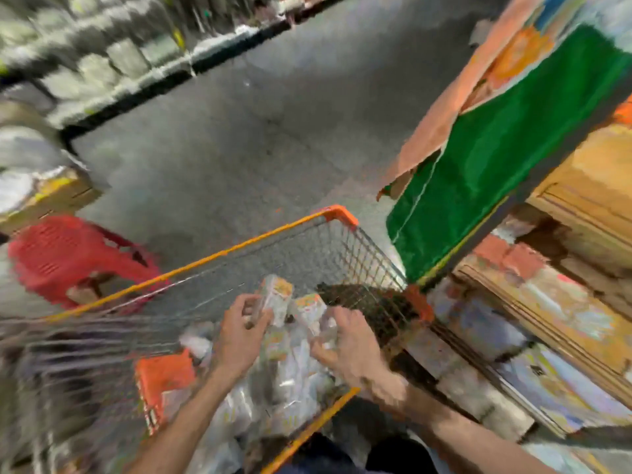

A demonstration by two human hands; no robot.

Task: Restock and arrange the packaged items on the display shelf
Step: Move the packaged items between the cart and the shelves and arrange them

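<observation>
Over wire cart (239, 248), grey aisle floor (239, 131) | left hand (239, 336) grip pinches packet (277, 295) | right hand (352, 343) grip unclear

Grey wire mesh, orange rim on the cart (239, 248) round the left hand (239, 333) and right hand (352, 343). Pale packets (278, 295), orange-yellow print, between them. Red slotted stool (68, 254) far left. Green sheet (496, 148), peach edging, above right. Mottled grey floor (222, 148) beyond.
</observation>
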